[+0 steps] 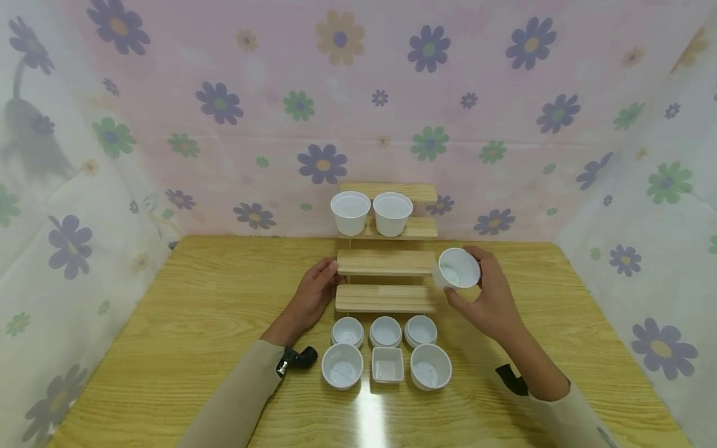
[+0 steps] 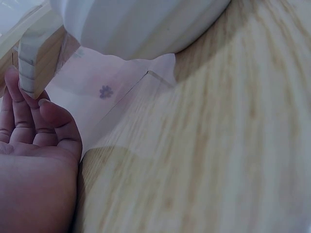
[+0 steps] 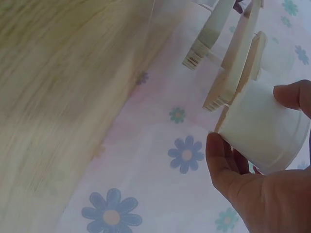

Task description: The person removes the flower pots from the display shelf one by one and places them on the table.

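A tiered wooden shelf (image 1: 385,264) stands at the back middle of the table. My left hand (image 1: 315,291) grips the left end of one of its middle boards, with thumb and fingertips at the board's end (image 2: 41,63) in the left wrist view. In my right hand (image 1: 495,302) a white cup (image 1: 459,269) is held tilted, just off the shelf's right side. The right wrist view shows fingers and thumb around that cup (image 3: 265,124). Two more white cups, a left one (image 1: 350,214) and a right one (image 1: 393,216), stand side by side on an upper board.
In front of the shelf sit several small white bowls (image 1: 385,331) in a row. Nearer me are a ribbed round bowl (image 1: 342,367), a square dish (image 1: 388,365) and another round bowl (image 1: 431,367). A flowered cloth (image 1: 269,149) hangs behind the wood-grain table (image 1: 213,298).
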`<state>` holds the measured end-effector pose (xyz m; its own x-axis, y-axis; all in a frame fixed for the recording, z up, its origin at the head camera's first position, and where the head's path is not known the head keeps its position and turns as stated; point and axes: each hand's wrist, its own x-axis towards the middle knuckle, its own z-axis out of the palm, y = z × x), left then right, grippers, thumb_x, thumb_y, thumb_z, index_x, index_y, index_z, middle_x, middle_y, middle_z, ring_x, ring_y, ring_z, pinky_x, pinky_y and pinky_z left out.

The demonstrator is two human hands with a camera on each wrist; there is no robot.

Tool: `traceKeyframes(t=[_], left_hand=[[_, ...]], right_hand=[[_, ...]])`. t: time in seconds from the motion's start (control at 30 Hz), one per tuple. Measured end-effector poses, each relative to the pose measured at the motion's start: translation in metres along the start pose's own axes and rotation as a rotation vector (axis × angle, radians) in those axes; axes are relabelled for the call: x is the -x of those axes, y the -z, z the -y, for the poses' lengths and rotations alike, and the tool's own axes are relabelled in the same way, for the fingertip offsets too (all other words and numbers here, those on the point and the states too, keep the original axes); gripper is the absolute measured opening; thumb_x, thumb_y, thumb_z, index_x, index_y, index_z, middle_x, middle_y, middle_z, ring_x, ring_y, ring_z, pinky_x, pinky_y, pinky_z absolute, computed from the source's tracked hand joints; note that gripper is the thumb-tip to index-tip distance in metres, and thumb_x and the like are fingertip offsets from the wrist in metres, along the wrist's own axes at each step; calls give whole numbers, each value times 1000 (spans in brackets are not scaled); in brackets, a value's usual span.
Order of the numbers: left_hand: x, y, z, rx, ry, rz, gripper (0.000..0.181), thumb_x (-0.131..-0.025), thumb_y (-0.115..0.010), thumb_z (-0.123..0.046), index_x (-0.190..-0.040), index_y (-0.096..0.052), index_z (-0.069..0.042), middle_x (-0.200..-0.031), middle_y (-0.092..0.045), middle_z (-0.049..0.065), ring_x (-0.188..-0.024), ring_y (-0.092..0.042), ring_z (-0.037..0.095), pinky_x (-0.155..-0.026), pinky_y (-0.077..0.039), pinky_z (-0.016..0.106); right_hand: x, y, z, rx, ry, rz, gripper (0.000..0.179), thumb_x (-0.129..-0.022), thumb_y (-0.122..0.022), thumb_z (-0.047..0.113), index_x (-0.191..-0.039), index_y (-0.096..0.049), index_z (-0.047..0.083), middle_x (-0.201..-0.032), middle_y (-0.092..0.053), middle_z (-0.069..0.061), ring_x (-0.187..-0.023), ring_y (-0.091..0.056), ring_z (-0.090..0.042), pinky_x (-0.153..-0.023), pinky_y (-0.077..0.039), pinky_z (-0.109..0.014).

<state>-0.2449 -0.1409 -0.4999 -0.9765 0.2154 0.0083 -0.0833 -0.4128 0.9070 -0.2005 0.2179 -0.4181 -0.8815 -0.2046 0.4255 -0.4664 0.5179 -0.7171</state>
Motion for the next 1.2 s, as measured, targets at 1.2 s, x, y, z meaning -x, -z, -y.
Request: traceKeyframes(t=[1.2], left_hand=[[0,1,1,-10,17,-11,14,-115,-49,-20,-122,-60,-13,-108,-62,-2,-95,-62,11,-91,-53,25]], right_hand=[[32,15,-2,149,-136,302,78,-71,-89,-3,-132,-40,-3,-120,-59,-20,-104,-62,-33,-85,-54,-51]])
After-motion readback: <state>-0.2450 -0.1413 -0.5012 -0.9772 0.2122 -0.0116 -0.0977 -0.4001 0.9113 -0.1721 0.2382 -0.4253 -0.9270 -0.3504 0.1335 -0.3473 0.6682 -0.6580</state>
